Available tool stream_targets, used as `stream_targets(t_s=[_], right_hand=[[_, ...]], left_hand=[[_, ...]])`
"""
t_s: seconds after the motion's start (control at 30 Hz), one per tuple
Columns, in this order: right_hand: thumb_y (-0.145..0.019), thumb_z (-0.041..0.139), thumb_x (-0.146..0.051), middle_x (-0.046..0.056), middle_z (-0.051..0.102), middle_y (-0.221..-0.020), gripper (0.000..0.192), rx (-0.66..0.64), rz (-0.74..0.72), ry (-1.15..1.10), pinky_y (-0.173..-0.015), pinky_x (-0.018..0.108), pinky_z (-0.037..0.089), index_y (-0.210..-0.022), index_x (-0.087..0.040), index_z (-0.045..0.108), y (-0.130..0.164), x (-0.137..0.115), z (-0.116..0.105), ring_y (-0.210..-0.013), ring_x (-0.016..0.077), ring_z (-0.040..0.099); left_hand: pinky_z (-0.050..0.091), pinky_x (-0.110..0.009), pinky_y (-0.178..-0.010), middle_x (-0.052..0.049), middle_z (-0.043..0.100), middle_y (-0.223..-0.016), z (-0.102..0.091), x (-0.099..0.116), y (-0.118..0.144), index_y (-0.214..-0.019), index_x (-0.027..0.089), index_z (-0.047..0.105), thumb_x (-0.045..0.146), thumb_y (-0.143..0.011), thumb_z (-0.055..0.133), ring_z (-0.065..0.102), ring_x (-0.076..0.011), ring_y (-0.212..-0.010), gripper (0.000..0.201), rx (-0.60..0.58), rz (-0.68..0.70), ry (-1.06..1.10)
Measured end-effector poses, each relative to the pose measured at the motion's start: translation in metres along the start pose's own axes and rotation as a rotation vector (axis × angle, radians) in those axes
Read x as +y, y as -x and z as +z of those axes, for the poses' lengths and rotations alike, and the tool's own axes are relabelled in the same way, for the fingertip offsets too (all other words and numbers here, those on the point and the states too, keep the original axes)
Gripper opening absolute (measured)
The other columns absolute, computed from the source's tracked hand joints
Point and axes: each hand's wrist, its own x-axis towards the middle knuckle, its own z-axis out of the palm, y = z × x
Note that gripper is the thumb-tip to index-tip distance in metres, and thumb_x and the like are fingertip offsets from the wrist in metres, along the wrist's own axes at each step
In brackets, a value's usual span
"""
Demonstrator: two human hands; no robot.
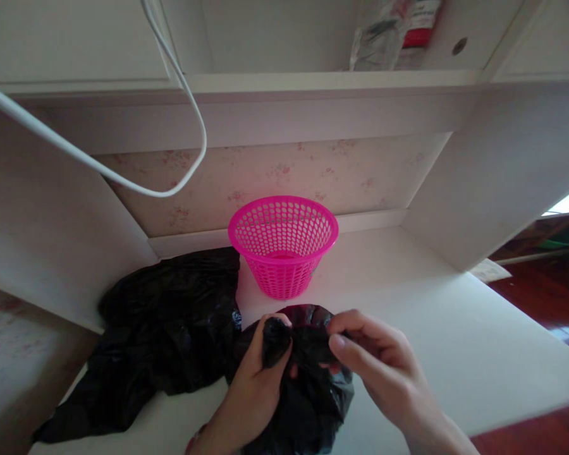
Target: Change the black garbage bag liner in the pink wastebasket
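Note:
A black plastic bag bulges at the front of the white surface, its upper part gathered between both hands. My left hand is wrapped round the bunched neck of the bag, a rolled black end poking out above the thumb. With thumb and fingertips, my right hand pinches a stretched strip of the same bag on its right side. Whatever the bag contains is hidden. Just behind the hands stands a pink perforated plastic basket, upright, with nothing visible inside.
Another black plastic bag lies crumpled to the left on the white surface. A white cable loops down at upper left. Above, a shelf holds a clear plastic packet and a red-and-white container. White side panels flank the space.

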Motion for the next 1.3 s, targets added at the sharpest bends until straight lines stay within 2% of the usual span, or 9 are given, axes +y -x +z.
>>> stream_targets(t_s=[0.2, 0.3, 0.43, 0.63, 0.73, 0.83, 0.97, 1.2, 1.3], right_hand=[[-0.088, 0.071, -0.029, 0.001, 0.068, -0.067, 0.013, -0.247, -0.189, 0.507, -0.055, 0.023, 0.047, -0.077, -0.022, 0.071, 0.020, -0.010, 0.019, -0.061, 0.0128, 0.061], [-0.083, 0.070, -0.023, -0.002, 0.067, -0.065, 0.012, -0.189, -0.101, 0.513, -0.050, 0.019, 0.046, -0.077, -0.022, 0.059, 0.017, 0.002, 0.024, -0.057, 0.0114, 0.061], [-0.082, 0.064, -0.021, -0.005, 0.066, -0.065, 0.023, -0.144, -0.081, 0.582, -0.046, 0.018, 0.044, -0.103, -0.023, 0.055, 0.011, 0.012, 0.023, -0.051, 0.0104, 0.056], [-0.074, 0.055, -0.006, 0.003, 0.067, -0.083, 0.047, -0.134, -0.488, 0.966, -0.063, 0.030, 0.054, -0.119, -0.020, 0.060, -0.001, -0.001, 0.018, -0.070, 0.0175, 0.060], [-0.074, 0.052, -0.003, 0.007, 0.066, -0.089, 0.036, -0.180, -0.652, 1.092, -0.069, 0.036, 0.056, -0.104, -0.019, 0.063, -0.005, -0.006, 0.015, -0.080, 0.0225, 0.059], [-0.071, 0.050, -0.001, 0.011, 0.064, -0.098, 0.026, -0.169, -0.699, 1.145, -0.074, 0.038, 0.057, -0.089, -0.018, 0.060, -0.008, -0.005, 0.012, -0.087, 0.0242, 0.061], [-0.064, 0.047, 0.002, 0.011, 0.066, -0.112, 0.033, -0.231, -0.734, 1.160, -0.081, 0.034, 0.058, -0.089, -0.018, 0.056, -0.011, 0.002, 0.009, -0.096, 0.0233, 0.066], [-0.078, 0.045, -0.001, 0.009, 0.072, -0.112, 0.026, -0.161, -0.752, 1.141, -0.055, 0.026, 0.052, -0.093, -0.023, 0.043, -0.019, 0.017, 0.006, -0.074, 0.0175, 0.072], [-0.079, 0.045, -0.005, 0.011, 0.073, -0.113, 0.029, -0.118, -0.717, 1.101, -0.058, 0.025, 0.053, -0.101, -0.023, 0.043, -0.021, 0.023, 0.005, -0.080, 0.0188, 0.074]], left_hand=[[0.050, -0.025, -0.083, 0.001, 0.066, -0.096, 0.002, 0.006, 0.004, -0.105, 0.027, 0.066, 0.042, -0.086, 0.075, 0.062, -0.0177, -0.090, 0.025, 0.130, 0.111, -0.019], [0.050, -0.025, -0.084, 0.000, 0.067, -0.094, -0.002, 0.004, 0.007, -0.103, 0.027, 0.067, 0.040, -0.090, 0.071, 0.061, -0.0181, -0.090, 0.019, 0.151, 0.189, -0.081], [0.048, -0.025, -0.088, -0.001, 0.068, -0.095, -0.009, 0.006, 0.009, -0.108, 0.029, 0.066, 0.025, -0.098, 0.055, 0.061, -0.0181, -0.093, 0.015, 0.039, 0.333, -0.362], [0.046, -0.027, -0.097, 0.000, 0.070, -0.115, -0.018, 0.032, 0.012, -0.121, 0.036, 0.061, 0.004, -0.089, 0.052, 0.063, -0.0199, -0.108, 0.046, -0.148, 0.538, -0.712], [0.044, -0.027, -0.101, 0.000, 0.068, -0.117, -0.020, 0.041, 0.012, -0.122, 0.036, 0.057, -0.001, -0.083, 0.053, 0.062, -0.0198, -0.112, 0.054, -0.216, 0.616, -0.810], [0.047, -0.025, -0.097, -0.002, 0.062, -0.120, -0.019, 0.041, 0.011, -0.114, 0.032, 0.056, 0.001, -0.085, 0.054, 0.063, -0.0178, -0.110, 0.042, -0.171, 0.647, -0.829], [0.049, -0.024, -0.096, -0.002, 0.060, -0.117, -0.015, 0.037, 0.008, -0.112, 0.030, 0.055, 0.002, -0.088, 0.052, 0.062, -0.0152, -0.108, 0.037, -0.137, 0.687, -0.825], [0.055, -0.024, -0.091, -0.003, 0.064, -0.114, -0.008, 0.029, 0.013, -0.119, 0.028, 0.056, 0.000, -0.084, 0.051, 0.066, -0.0151, -0.104, 0.045, -0.106, 0.813, -0.971], [0.058, -0.028, -0.091, -0.007, 0.064, -0.119, -0.004, 0.021, 0.015, -0.123, 0.025, 0.058, 0.004, -0.088, 0.053, 0.068, -0.0182, -0.107, 0.041, -0.077, 0.885, -1.049]])
